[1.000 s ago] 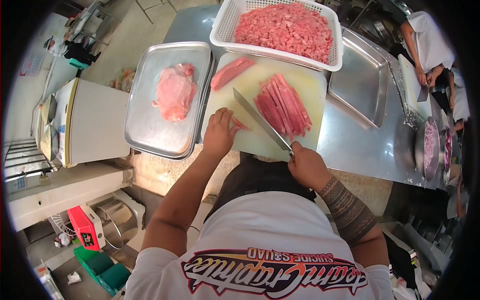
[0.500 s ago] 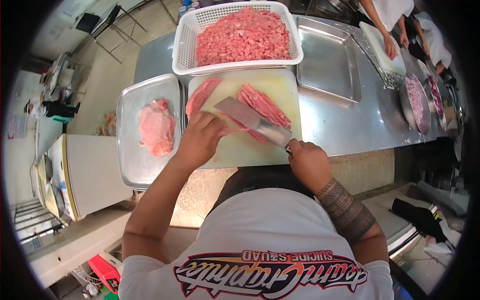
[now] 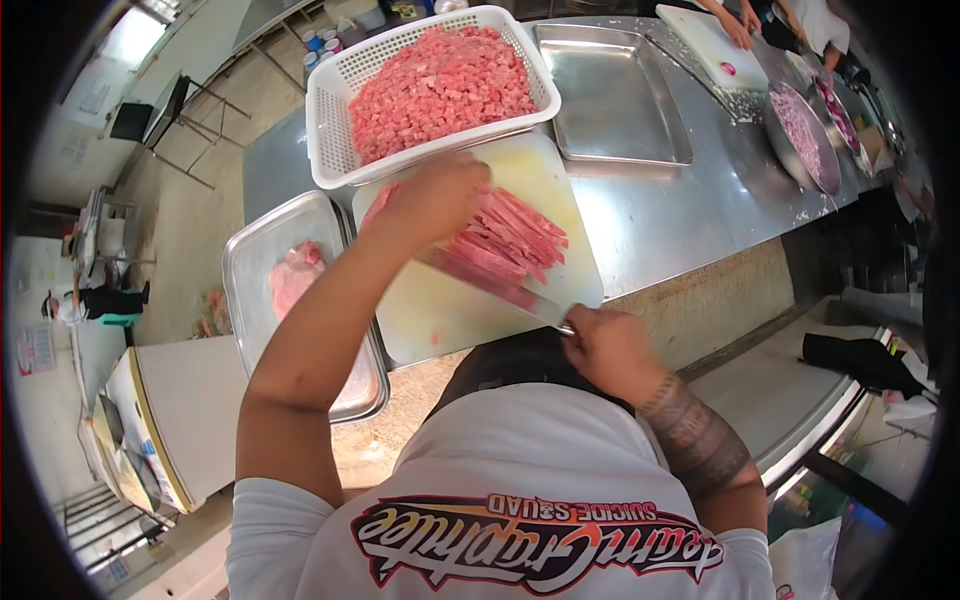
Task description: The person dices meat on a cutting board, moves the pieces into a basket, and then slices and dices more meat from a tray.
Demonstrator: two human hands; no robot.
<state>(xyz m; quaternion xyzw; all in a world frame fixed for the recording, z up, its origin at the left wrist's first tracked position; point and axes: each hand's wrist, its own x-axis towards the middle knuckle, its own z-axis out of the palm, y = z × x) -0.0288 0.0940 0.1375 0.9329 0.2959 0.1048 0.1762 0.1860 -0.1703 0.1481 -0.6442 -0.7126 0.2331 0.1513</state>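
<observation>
My right hand [image 3: 612,350] is closed round the handle of a cleaver [image 3: 512,294]. Its blade lies tilted along the near side of a bundle of raw meat strips [image 3: 518,238] on a white cutting board [image 3: 435,325]. Over the far left end of those strips is my left hand [image 3: 440,200], smeared by motion; its fingers and anything in them cannot be made out. Another raw meat piece [image 3: 373,208] shows partly behind my left wrist. Left of the board, a raw meat slab [image 3: 296,278] rests in a metal tray [image 3: 250,255], partly covered by my forearm.
A white perforated basket [image 3: 332,140] heaped with diced meat [image 3: 440,90] stands beyond the board. To its right is a rectangular metal tray [image 3: 612,100]. Farther right are a metal bowl [image 3: 822,165] of chopped onion and a co-worker's hands [image 3: 738,28] at another cutting board [image 3: 700,45].
My left hand has moved up and right, over the strips. The cleaver has come off the top of the meat to its near side. The view has turned slightly.
</observation>
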